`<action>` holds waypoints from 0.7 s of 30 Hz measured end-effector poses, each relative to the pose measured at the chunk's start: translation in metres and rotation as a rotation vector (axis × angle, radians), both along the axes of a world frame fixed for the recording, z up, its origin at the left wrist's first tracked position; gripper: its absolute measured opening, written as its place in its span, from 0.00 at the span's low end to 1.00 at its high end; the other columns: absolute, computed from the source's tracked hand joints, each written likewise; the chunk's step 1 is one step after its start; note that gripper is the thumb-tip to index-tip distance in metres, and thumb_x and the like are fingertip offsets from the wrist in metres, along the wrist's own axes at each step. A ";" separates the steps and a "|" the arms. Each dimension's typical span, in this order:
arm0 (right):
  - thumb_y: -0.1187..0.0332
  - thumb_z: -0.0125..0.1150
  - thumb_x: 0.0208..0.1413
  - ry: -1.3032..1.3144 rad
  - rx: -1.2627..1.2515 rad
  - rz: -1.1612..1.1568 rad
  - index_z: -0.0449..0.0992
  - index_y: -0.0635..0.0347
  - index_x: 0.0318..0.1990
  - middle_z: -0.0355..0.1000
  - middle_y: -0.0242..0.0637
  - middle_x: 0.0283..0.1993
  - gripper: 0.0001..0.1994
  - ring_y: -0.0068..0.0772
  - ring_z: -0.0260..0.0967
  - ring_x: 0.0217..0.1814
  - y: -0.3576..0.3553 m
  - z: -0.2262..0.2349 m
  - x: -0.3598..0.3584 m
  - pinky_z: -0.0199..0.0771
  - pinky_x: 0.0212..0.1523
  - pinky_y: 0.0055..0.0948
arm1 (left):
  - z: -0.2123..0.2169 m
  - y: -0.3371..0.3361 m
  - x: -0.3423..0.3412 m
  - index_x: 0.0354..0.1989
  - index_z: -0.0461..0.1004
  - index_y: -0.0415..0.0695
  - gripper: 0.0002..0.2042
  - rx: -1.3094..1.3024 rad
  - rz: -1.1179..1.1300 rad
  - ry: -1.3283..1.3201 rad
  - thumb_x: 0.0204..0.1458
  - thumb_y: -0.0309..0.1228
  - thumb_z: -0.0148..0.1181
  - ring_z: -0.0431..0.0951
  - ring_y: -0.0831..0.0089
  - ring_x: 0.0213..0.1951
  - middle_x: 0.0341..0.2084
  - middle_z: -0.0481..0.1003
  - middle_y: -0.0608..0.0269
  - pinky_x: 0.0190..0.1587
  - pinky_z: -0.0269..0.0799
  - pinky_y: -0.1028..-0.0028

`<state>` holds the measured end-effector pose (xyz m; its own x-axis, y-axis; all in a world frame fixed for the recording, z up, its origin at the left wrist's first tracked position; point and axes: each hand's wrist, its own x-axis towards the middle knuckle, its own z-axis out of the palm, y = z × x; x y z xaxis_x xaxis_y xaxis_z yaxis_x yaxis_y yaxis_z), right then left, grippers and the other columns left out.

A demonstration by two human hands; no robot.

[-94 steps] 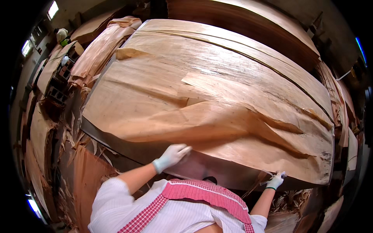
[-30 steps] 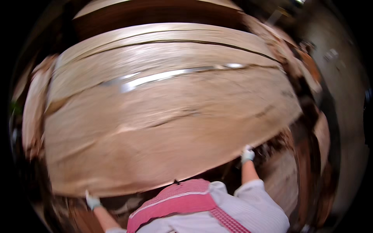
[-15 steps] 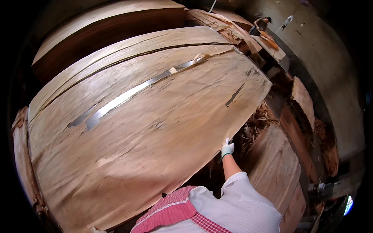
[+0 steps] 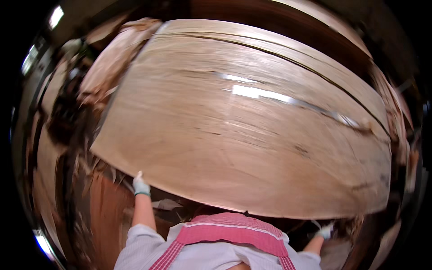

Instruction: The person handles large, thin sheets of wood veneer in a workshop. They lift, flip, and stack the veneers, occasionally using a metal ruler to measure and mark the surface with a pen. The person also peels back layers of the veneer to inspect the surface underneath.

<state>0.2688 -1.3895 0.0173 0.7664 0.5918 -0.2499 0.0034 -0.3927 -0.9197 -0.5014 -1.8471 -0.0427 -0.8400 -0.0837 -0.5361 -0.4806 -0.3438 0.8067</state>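
Observation:
A large tan sheet of wood veneer point(image 4: 252, 166) lies spread out in front of me. A long slit in it shows a bright, shiny strip point(image 4: 263, 93) underneath. My left hand point(image 4: 141, 185), in a white glove with a green cuff, is closed on the near edge at the left, thumb on top. My right hand point(image 4: 324, 231), also gloved, is apart from the sheet, just below its near edge toward the right. A thin pale strip shows beside it, but blur hides its fingers and anything in them.
Along the far side runs a tall dark stack with a pale top point(image 4: 333, 38). A pinkish bundle of veneer point(image 4: 114, 60) lies beyond the sheet's left end. Reddish-brown boards point(image 4: 108, 216) and torn scraps lie near my left arm. More ragged veneer point(image 4: 396, 117) stands at the right end.
My view has swung left, bringing the sheet's left end and my left arm into sight. My right hand has come off the sheet's edge and lies lower.

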 end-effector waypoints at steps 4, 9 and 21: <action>0.60 0.58 0.57 -0.384 0.246 -0.393 0.73 0.71 0.43 0.74 0.51 0.40 0.18 0.44 0.72 0.38 -0.016 0.040 0.077 0.74 0.39 0.44 | -0.008 0.004 0.017 0.47 0.70 0.34 0.14 -0.054 0.075 0.062 0.53 0.26 0.57 0.75 0.61 0.44 0.43 0.74 0.54 0.49 0.71 0.63; 0.57 0.60 0.57 -0.639 0.428 -0.246 0.72 0.73 0.38 0.74 0.52 0.36 0.20 0.43 0.71 0.35 -0.004 0.116 0.064 0.74 0.36 0.40 | 0.004 0.020 0.013 0.46 0.71 0.34 0.15 -0.169 0.124 0.030 0.52 0.28 0.60 0.75 0.63 0.40 0.41 0.74 0.55 0.45 0.71 0.66; 0.65 0.53 0.60 -0.353 0.754 0.621 0.71 0.63 0.55 0.72 0.39 0.49 0.17 0.17 0.61 0.32 0.003 0.282 -0.177 0.62 0.28 0.18 | -0.004 -0.007 0.008 0.47 0.70 0.37 0.14 -0.038 0.009 -0.037 0.55 0.32 0.56 0.75 0.63 0.42 0.41 0.74 0.57 0.43 0.73 0.64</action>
<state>0.0920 -1.3870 0.2996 0.2311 0.8170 0.5283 0.3253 0.4468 -0.8334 -0.4932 -1.8542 -0.0467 -0.8187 -0.1121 -0.5631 -0.5075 -0.3174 0.8010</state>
